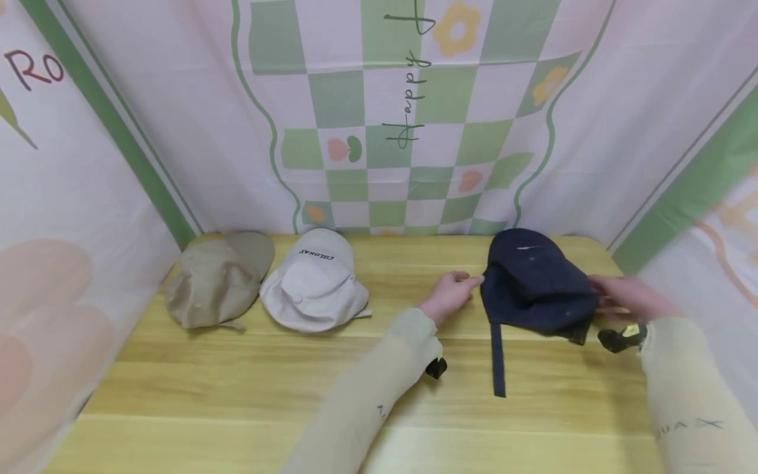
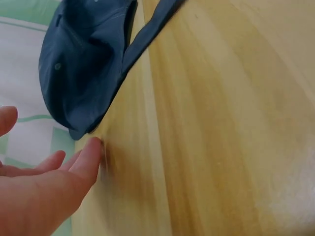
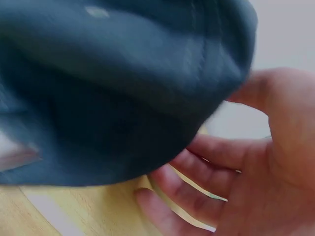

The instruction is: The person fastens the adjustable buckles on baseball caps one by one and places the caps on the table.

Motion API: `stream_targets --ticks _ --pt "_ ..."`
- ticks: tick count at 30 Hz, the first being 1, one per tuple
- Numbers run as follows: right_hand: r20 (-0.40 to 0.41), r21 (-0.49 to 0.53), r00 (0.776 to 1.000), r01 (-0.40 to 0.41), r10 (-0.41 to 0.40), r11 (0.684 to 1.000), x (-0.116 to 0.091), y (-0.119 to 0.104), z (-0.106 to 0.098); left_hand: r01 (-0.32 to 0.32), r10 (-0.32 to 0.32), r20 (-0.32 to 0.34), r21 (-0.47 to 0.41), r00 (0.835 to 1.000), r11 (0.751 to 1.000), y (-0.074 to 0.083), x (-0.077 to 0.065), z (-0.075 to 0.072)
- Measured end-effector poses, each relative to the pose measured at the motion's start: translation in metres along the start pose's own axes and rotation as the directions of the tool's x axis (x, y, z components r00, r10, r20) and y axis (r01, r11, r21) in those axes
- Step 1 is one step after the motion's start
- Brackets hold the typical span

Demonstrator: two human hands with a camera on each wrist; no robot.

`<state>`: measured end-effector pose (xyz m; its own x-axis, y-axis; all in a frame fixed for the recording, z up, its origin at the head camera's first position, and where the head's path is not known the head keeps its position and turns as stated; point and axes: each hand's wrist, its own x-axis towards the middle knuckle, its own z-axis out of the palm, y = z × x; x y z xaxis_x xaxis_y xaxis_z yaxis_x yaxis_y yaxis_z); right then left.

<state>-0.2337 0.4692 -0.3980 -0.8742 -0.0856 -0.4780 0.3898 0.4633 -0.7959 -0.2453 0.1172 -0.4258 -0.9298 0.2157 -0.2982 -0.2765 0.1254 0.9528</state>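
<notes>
Head view: navy baseball cap (image 1: 535,289) far right on wooden table (image 1: 260,388); left hand (image 1: 451,296) by left edge, fingers loose; right hand (image 1: 633,296) by right edge, grip hidden, can't tell. Best: steady both edges, strap (image 1: 498,362) untwisted.

Hands: 2, left hand (image 1: 449,297) and right hand (image 1: 638,296). Caps: 3, namely one navy cap (image 1: 535,283) between the two hands' fingers; one off-white cap (image 1: 314,283) and one tan cap (image 1: 216,283), left of the left fingers. Wooden table (image 1: 207,395): 1, under the fingers.
</notes>
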Motion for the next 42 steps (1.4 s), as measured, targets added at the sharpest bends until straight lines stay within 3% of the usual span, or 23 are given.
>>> stream_targets --ticks 5,10,15,20,23,26,31,34,38,42 --pt "0.039 -0.057 0.999 0.024 -0.021 0.998 0.001 -0.004 0.007 0.017 -0.015 0.032 -0.073 0.999 0.997 -0.001 0.000 0.003" --pt "0.065 -0.009 0.998 0.007 -0.007 1.000 0.005 -0.005 0.011 0.031 -0.021 0.090 -0.111 0.996 0.993 -0.003 0.002 0.002" --pt "0.069 -0.010 0.998 0.010 -0.009 1.000 0.003 -0.008 0.020 0.125 -0.063 0.237 -0.258 0.969 0.958 -0.010 0.007 -0.007" --pt "0.071 -0.071 0.997 -0.003 0.008 0.997 0.003 -0.013 0.028 0.213 -0.109 0.308 -0.328 0.945 0.920 -0.012 0.008 -0.014" --pt "0.092 -0.123 0.996 0.021 -0.010 0.992 0.004 -0.016 0.030 0.219 -0.121 0.299 -0.321 0.946 0.921 -0.010 0.007 -0.016" --pt "0.085 -0.144 0.996 0.049 -0.037 0.988 0.006 -0.017 0.033 0.201 -0.120 0.256 -0.318 0.959 0.927 -0.009 0.007 -0.015" --pt "0.032 -0.072 0.997 0.077 -0.075 0.994 0.008 -0.020 0.038 0.198 -0.147 0.175 -0.325 0.974 0.925 -0.003 0.008 -0.016" --pt "0.007 -0.076 0.989 0.149 -0.149 0.986 0.009 -0.022 0.040 0.258 -0.200 0.195 -0.345 0.960 0.902 0.002 0.008 -0.020" --pt "-0.005 -0.121 0.971 0.236 -0.238 0.964 0.011 -0.028 0.043 0.350 -0.270 0.250 -0.374 0.930 0.859 0.007 0.008 -0.028" --pt "-0.032 -0.144 0.964 0.258 -0.265 0.955 0.010 -0.037 0.048 0.375 -0.296 0.249 -0.389 0.922 0.841 0.011 0.008 -0.034"
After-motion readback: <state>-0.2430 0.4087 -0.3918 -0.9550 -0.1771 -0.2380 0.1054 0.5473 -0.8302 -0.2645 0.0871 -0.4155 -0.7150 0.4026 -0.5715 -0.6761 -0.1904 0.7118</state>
